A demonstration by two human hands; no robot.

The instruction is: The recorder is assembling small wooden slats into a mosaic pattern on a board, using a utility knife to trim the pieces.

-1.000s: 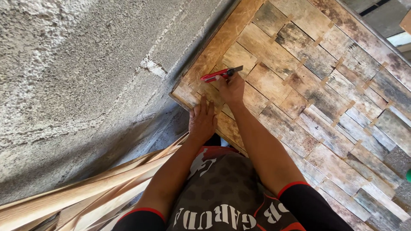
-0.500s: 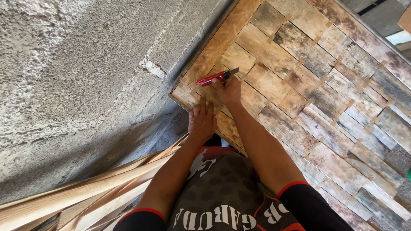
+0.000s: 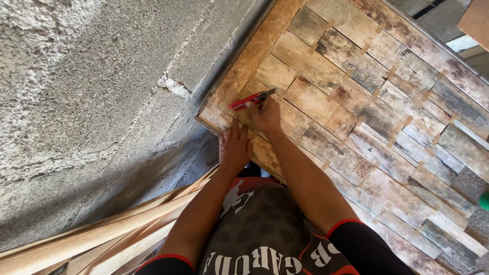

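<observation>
While a rough grey concrete wall (image 3: 86,86) fills the whole left side of the view, a big woven panel (image 3: 377,127) of flat wooden strips spreads across the right, its weathered brown and grey slats crossing over and under each other and edged along the wall side by a paler, speckled board (image 3: 254,51). Next in size, a bundle of long pale wooden slats (image 3: 91,237) leans in from the lower left, running under the left forearm and just beside the dark patterned shirt (image 3: 260,234) with red trim at the bottom of the frame. At the panel's near corner, close to the wall, both hands work side by side. The left hand (image 3: 234,145) lies flat and open on the weave, fingers spread and pressing the strips down right at the edge. Just above it, the right hand (image 3: 264,114) is closed around a small red utility knife (image 3: 248,100), whose dark tip points up and to the right, lying low against the slats; the fingers cover much of its handle, so the blade's contact with the wood cannot be made out.
</observation>
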